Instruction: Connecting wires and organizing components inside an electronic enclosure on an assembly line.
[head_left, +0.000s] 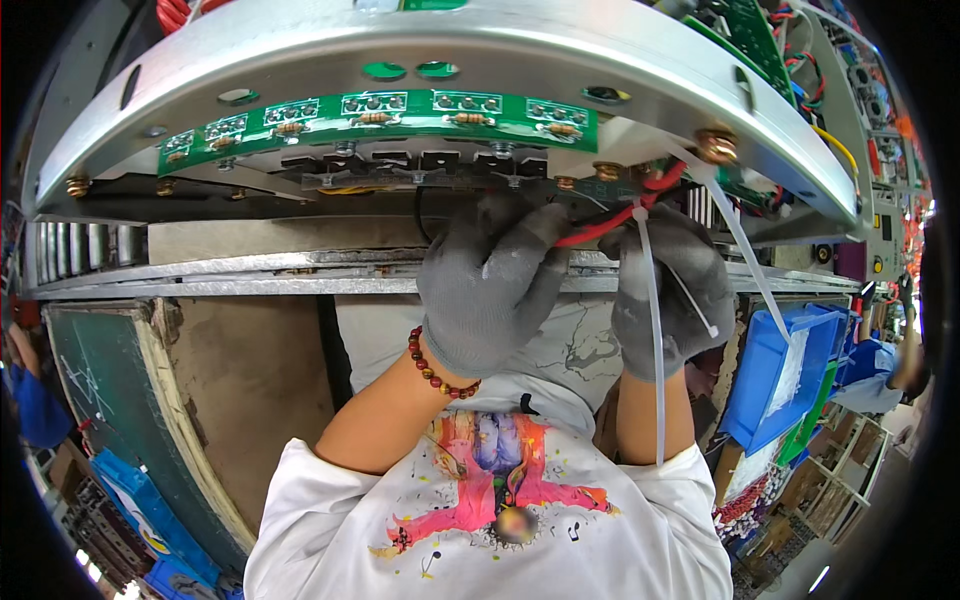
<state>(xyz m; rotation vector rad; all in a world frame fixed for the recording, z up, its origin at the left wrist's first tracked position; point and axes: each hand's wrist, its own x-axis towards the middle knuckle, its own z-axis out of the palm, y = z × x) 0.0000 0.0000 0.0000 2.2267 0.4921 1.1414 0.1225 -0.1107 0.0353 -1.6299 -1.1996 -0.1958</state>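
A bundle of red wires [598,229] runs under the metal frame between my two gloved hands. My left hand [490,285], in a grey glove, is closed with its fingertips pinching the left end of the bundle. My right hand [680,285], also gloved, is curled against the wires from below on the right; its fingertips are partly hidden. A white cable tie [652,340] circles the bundle, its long tail hanging down over my right hand. Another long cable tie [745,250] hangs farther right, and a short white tail [695,305] crosses my right glove.
Above my hands curves a silver metal frame [480,40] with brass bolts [716,146]. Beneath it sits a green circuit board [390,122] with resistors and black components. A metal rail [250,275] crosses in front. Blue bins [785,375] stand right, a blue tray [155,510] lower left.
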